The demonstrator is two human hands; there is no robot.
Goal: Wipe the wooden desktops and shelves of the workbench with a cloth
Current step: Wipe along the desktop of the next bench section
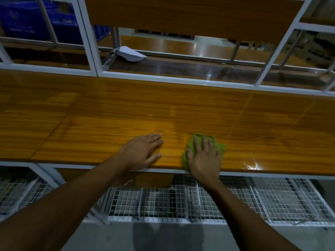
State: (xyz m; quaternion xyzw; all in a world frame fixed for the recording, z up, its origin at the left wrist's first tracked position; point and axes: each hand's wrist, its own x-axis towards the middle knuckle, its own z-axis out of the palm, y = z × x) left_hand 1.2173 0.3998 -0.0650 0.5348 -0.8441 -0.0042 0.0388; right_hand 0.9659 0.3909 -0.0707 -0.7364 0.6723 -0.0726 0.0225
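Observation:
The wooden desktop (126,113) of the workbench runs across the middle of the head view in a white metal frame. A crumpled green cloth (220,146) lies on it near the front edge. My right hand (204,156) presses flat on the cloth, fingers spread over it. My left hand (143,151) rests flat on the bare wood just left of the cloth, fingers together and holding nothing. A wooden shelf (190,11) hangs above at the top, with another wooden surface (181,46) behind the frame.
White frame posts (87,37) rise from the desktop's back edge. A stack of white papers (130,53) lies behind the frame. Blue crates (32,20) stand at the top left. Wire-mesh baskets (181,201) hang under the desktop, above a grey floor (181,238).

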